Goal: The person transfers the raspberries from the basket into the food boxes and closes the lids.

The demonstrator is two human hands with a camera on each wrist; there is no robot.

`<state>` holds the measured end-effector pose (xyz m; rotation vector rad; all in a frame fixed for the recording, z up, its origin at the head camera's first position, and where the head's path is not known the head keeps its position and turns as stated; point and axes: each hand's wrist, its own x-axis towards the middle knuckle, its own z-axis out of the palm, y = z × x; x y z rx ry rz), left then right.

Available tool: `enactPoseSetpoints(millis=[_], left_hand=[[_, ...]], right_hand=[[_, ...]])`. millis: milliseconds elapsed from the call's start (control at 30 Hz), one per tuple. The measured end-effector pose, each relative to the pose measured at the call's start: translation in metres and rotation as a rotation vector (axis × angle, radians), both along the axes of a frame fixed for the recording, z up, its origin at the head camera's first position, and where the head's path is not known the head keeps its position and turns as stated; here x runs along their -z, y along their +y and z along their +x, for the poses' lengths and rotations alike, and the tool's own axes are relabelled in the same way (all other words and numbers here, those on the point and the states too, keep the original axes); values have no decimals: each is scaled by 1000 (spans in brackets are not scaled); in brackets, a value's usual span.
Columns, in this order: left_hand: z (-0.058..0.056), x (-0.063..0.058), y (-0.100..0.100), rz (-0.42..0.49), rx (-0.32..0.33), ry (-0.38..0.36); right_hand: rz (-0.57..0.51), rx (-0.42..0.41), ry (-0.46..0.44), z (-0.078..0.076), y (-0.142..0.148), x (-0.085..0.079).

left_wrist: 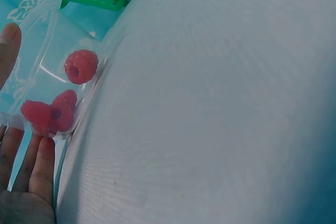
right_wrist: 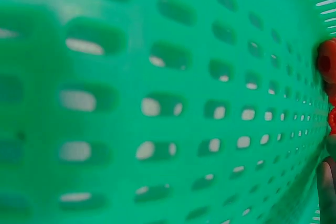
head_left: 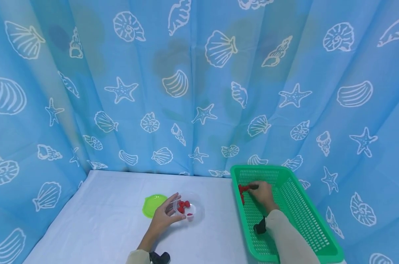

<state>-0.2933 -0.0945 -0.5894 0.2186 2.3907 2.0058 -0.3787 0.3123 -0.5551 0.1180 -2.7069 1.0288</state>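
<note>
Here, left fingers point(head_left: 169, 201) holding tub point(head_left: 195, 209), tabletop gap point(head_left: 220, 209), right fingers point(head_left: 258, 184) inside basket point(head_left: 309, 216)

On my feed, the head view looks forward and down from farthest back, with the curtain point(head_left: 192, 91) at twelve o'clock and the green basket point(head_left: 305, 209) at four. From the left wrist I look low and close across the bench point(head_left: 113, 223), the picture rolled sideways, with the clear tub point(left_wrist: 52, 59) at nine o'clock and the basket at eleven; the head view shares both. My right-wrist view looks from inside the basket, its mesh very near, red berries point(right_wrist: 333, 120) at three, also in the head view.
</note>
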Motion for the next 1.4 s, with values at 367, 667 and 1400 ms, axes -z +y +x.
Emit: enactPoseSetpoints(millis=[367, 667, 1400], left_hand=[[0, 1, -3, 5, -11, 3], [0, -2, -3, 8, -10, 17], [0, 0, 3, 25, -7, 47]], right_hand=[[-47, -12, 75, -4, 1, -14], [-115, -31, 154, -13, -18, -71], [-361, -226, 142, 2, -155, -125]])
